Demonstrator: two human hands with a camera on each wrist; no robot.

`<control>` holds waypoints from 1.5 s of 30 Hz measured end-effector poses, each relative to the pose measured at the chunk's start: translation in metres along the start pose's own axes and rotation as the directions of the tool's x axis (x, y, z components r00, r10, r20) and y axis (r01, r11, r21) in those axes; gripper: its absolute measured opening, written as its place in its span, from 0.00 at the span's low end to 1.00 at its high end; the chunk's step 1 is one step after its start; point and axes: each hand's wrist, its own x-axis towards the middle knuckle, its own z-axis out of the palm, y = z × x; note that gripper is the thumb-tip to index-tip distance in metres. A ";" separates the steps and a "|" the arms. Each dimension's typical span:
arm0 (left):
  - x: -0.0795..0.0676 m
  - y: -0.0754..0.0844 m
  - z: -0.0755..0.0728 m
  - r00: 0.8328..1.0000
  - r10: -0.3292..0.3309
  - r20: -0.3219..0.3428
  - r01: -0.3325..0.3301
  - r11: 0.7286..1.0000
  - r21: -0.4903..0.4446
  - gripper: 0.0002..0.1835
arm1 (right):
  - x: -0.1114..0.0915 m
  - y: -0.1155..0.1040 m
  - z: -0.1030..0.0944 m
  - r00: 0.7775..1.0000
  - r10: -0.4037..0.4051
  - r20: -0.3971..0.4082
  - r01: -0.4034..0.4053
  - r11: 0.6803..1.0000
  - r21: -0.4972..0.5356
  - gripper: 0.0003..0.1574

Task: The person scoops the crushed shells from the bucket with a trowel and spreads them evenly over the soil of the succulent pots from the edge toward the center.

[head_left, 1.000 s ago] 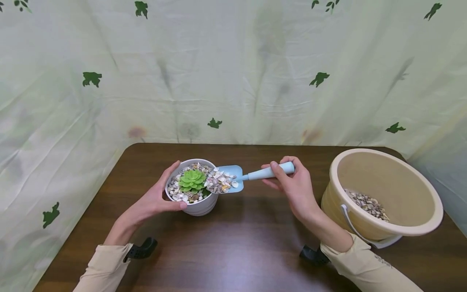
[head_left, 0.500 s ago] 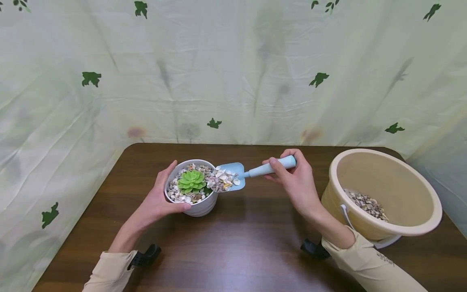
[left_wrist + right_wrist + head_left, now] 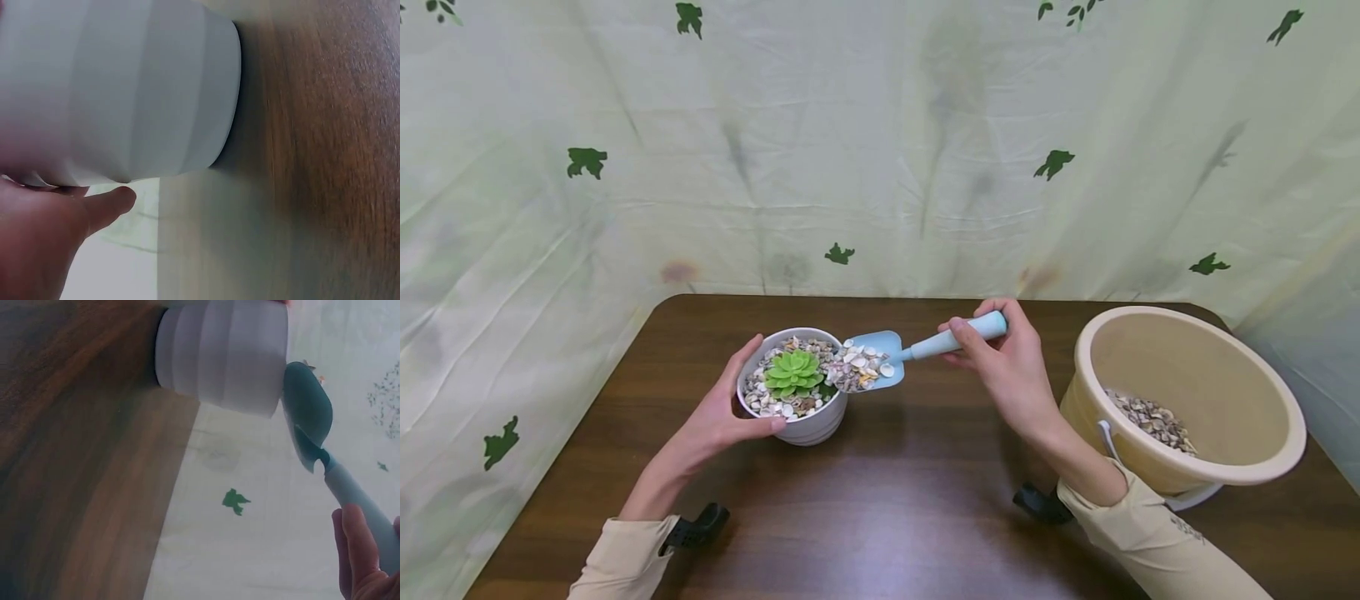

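Observation:
My left hand (image 3: 722, 408) grips a white ribbed flowerpot (image 3: 808, 430) from its left side, thumb at the near rim and fingers on the far side. Inside it a green succulent (image 3: 793, 372) sits among small shells and pebbles. In my right hand (image 3: 1007, 358) is the pale blue handle of a small hand trowel (image 3: 887, 343), its blade heaped with small shells (image 3: 854, 367). The blade's tip lies over the pot's right rim, and the handle end is raised. In the right wrist view the trowel's underside (image 3: 307, 403) meets the rim; the shells on it are mostly hidden.
At the right stands a large beige bucket (image 3: 1180, 467) with a white handle and a layer of small shells (image 3: 1153, 421) at the bottom. The brown wooden table (image 3: 880, 517) ends at the back against a pale curtain (image 3: 880, 150) with green leaf-like patches.
My right hand has risen slightly, tilting the trowel's handle end further up. The shell heap stays on the blade at the rim. My left hand and the pot have barely moved.

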 end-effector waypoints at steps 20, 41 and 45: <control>-0.002 0.004 0.008 0.998 -0.037 -0.041 0.040 0.995 0.086 0.59 | 0.007 -0.007 0.002 0.999 -0.050 0.005 0.051 0.999 -0.005 0.17; -0.004 0.004 0.012 0.999 -0.022 -0.040 0.025 0.997 0.077 0.58 | 0.011 -0.010 0.003 0.996 -0.089 -0.003 0.089 0.995 -0.040 0.19; -0.002 0.003 0.015 0.998 0.003 -0.064 0.002 0.997 0.080 0.59 | 0.011 -0.011 0.004 0.994 -0.106 0.002 0.106 0.993 -0.048 0.19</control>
